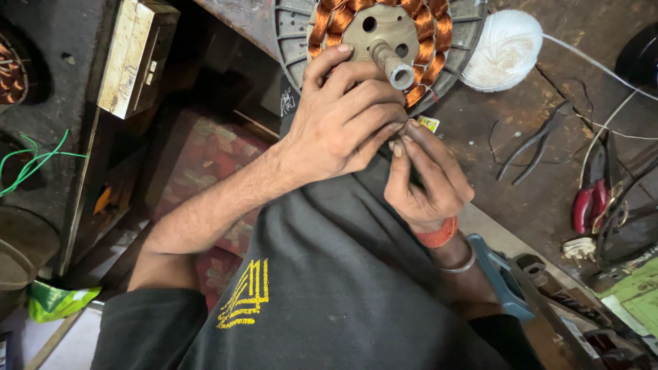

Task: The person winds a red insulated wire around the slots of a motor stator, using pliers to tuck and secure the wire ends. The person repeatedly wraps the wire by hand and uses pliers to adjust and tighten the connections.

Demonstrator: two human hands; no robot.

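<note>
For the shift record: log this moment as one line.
left hand: rests on fan stator, pinching thin wire | right hand: pinching same wire | nearby: thread ball, pliers on bench

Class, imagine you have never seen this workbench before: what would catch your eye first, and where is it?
First the round motor stator at top centre, ringed with bright copper windings around a metal shaft. Just below it, the left hand and right hand meet fingertip to fingertip, pinching something too thin to make out. A white ball of string sits to the right of the stator.
</note>
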